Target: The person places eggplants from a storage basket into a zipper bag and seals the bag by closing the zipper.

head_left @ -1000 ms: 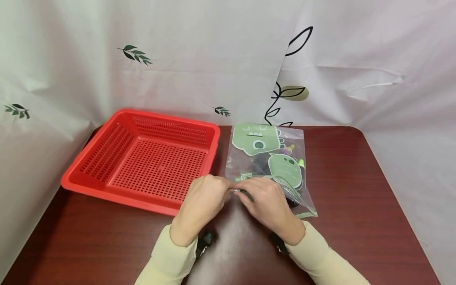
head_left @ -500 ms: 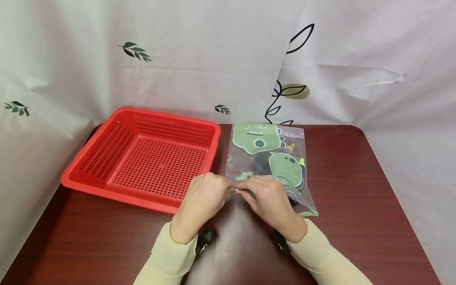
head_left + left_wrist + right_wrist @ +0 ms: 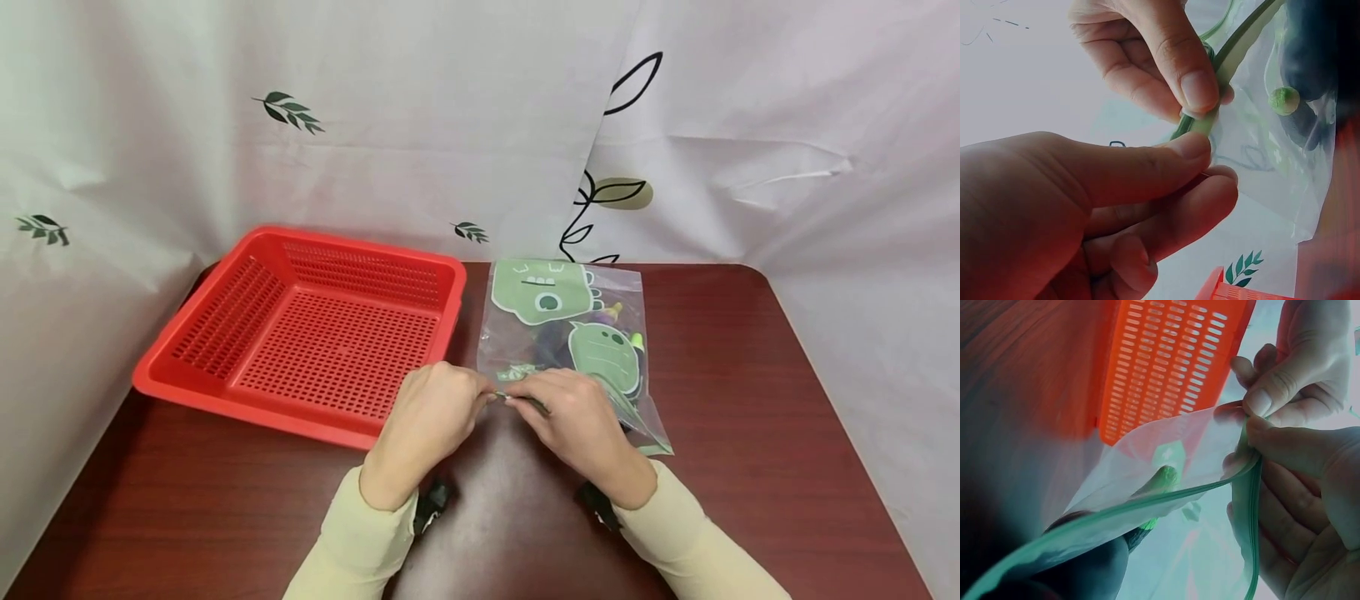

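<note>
A clear zip-lock bag (image 3: pixel 517 346) with green cartoon prints lies on the table, its mouth edge raised toward me. My left hand (image 3: pixel 427 425) pinches one end of the green zip strip (image 3: pixel 1238 56) between thumb and fingers. Right beside it, my right hand (image 3: pixel 573 417) pinches the same strip, thumb on top, with the fingertips of both hands close together. In the right wrist view, the two sides of the mouth spread apart away from my fingers. Inside the bag are dark items, one with a bright green tip (image 3: pixel 1284 100), partly hidden by film and prints.
A red perforated plastic basket (image 3: pixel 255 419) stands on the left of the dark red wooden table (image 3: pixel 750 400), its near right corner close by my left hand. White curtains (image 3: pixel 420 125) with leaf prints hang behind the table and along both sides.
My right hand has shifted slightly to the right along the strip, widening the small gap to my left fingertips. The bag's near right corner has shifted a little right too. My left hand stays put.
</note>
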The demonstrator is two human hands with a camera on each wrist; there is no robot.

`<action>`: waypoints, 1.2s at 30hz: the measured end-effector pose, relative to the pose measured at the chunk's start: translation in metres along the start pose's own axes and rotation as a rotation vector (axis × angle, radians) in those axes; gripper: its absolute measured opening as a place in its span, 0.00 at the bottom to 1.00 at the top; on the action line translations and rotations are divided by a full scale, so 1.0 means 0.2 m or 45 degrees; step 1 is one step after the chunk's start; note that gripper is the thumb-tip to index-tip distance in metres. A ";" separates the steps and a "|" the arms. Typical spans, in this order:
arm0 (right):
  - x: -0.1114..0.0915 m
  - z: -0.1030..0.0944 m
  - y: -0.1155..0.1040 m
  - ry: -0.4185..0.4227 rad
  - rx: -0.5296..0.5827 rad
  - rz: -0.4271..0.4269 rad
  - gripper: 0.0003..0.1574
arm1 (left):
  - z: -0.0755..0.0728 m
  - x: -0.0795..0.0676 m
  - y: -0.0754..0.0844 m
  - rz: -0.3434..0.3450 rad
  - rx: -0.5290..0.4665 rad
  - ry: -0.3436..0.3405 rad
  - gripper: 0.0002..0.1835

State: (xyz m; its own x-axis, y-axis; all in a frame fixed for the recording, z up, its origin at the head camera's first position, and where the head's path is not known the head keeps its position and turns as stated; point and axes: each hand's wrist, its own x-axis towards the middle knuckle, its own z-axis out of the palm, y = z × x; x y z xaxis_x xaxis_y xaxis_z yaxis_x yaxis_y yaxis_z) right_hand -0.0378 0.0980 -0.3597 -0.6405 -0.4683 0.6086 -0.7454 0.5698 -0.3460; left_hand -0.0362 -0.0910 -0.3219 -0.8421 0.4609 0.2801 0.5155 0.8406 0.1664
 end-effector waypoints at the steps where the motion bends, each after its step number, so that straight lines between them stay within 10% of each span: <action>1: 0.00 0.00 0.00 0.003 -0.002 0.001 0.09 | 0.00 0.00 0.00 -0.004 -0.008 -0.003 0.10; 36: -0.08 -0.07 0.07 -0.021 0.002 0.054 0.10 | -0.01 -0.01 -0.01 -0.019 -0.004 0.007 0.10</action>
State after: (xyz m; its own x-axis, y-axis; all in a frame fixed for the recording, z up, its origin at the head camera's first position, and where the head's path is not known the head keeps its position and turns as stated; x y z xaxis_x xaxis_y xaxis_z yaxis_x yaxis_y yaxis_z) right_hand -0.0353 0.1236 -0.3651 -0.6743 -0.4551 0.5815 -0.7179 0.5885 -0.3719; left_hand -0.0346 -0.0936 -0.3218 -0.8489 0.4464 0.2830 0.5030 0.8467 0.1734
